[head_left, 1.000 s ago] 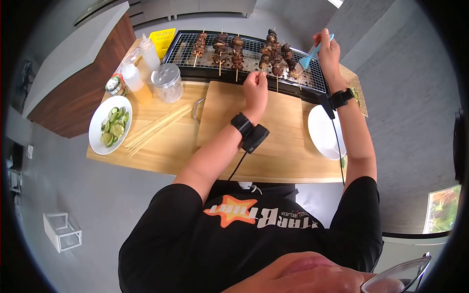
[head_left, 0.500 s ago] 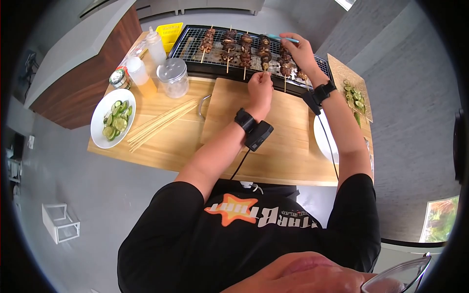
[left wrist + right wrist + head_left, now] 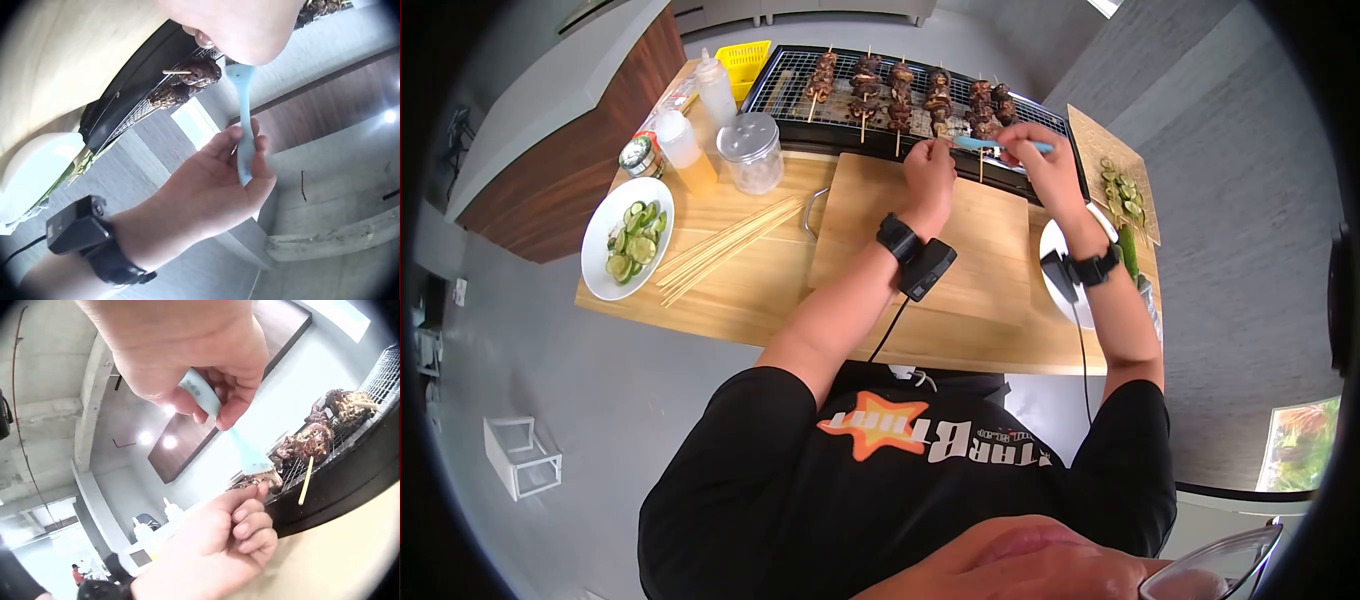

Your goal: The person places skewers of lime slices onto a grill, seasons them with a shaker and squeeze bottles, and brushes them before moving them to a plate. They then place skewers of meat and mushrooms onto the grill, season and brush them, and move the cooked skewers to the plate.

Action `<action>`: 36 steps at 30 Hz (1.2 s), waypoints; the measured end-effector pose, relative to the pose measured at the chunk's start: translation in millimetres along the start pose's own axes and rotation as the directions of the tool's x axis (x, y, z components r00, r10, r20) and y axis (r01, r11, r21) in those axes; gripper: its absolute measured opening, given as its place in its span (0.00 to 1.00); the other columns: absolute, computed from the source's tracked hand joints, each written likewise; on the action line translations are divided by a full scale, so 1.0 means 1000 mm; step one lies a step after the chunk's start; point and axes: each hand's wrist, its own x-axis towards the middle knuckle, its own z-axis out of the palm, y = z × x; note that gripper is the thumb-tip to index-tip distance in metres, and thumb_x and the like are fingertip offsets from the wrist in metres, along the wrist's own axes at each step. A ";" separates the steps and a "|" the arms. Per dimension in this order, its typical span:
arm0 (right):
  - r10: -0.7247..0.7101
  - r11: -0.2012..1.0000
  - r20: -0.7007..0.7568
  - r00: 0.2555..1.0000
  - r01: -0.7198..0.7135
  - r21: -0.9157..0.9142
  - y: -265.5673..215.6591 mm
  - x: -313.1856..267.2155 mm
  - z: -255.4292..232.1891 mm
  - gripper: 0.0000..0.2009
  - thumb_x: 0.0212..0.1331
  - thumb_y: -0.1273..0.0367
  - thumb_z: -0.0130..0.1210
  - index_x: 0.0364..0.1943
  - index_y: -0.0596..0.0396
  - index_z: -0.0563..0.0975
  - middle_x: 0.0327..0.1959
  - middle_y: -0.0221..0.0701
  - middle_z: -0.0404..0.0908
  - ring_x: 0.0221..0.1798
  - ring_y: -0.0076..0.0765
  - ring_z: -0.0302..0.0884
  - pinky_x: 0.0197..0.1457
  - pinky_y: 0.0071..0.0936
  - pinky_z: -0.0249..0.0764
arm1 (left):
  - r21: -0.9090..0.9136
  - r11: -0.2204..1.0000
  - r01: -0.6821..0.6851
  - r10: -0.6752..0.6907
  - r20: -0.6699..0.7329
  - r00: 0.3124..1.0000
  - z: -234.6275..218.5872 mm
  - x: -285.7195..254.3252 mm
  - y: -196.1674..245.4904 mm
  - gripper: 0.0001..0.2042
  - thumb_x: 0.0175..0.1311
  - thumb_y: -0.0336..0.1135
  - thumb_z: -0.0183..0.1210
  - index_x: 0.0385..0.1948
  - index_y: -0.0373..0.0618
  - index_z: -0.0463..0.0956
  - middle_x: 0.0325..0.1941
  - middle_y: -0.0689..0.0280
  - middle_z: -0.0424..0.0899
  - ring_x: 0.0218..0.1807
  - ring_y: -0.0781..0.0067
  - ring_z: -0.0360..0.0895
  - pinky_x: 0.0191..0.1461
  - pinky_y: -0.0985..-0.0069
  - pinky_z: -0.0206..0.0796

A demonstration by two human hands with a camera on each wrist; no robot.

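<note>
My right hand point(image 3: 1045, 165) grips a light blue brush point(image 3: 985, 143) by its handle, seen also in the left wrist view, where the hand point(image 3: 212, 181) curls round the brush point(image 3: 245, 112). The brush head point(image 3: 255, 461) touches the near end of a meat skewer point(image 3: 939, 98) in the right wrist view. My left hand point(image 3: 930, 185) pinches that skewer's near end at the grill's front edge; its other fingers point(image 3: 253, 528) are curled. More skewers point(image 3: 900, 95) of dark browned meat lie on the wire grill point(image 3: 785, 85).
A wooden board point(image 3: 920, 240) lies before the grill. On the left are bare sticks point(image 3: 730, 250), a bowl point(image 3: 595, 270) of sliced cucumber, a lidded jar point(image 3: 752, 160), squeeze bottles point(image 3: 685, 155) and a yellow basket point(image 3: 743, 62). On the right are a white plate point(image 3: 1055, 290) and a board point(image 3: 1085, 135) with green slices.
The brush has moved from the far right skewers, over the held skewer's far end, and down to its near end. My left hand has kept its pinch near the same spot.
</note>
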 end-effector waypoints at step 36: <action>0.130 0.868 -0.418 0.899 0.101 0.487 0.057 -0.222 0.042 0.05 0.64 0.73 0.49 0.38 0.62 0.75 0.45 0.37 0.77 0.36 0.26 0.75 0.41 0.23 0.73 | 0.183 0.912 0.368 -0.399 0.182 0.899 -0.037 -0.004 0.048 0.21 0.70 0.53 0.45 0.40 0.41 0.75 0.25 0.67 0.77 0.26 0.74 0.73 0.29 0.78 0.64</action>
